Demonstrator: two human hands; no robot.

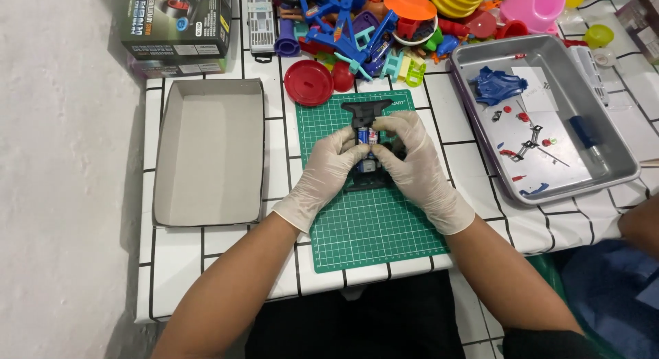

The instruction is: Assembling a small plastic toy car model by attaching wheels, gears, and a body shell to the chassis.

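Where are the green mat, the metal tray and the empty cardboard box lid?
Green mat (371, 228), head view, on the bare gridded part below the hands.
Metal tray (621, 172), head view, on its right rim.
Box lid (206, 156), head view, on its bare inner floor.

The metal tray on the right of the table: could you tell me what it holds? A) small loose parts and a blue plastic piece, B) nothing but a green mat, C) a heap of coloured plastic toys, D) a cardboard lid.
A: the metal tray holds a blue plastic piece and small loose parts; the toys lie outside it.
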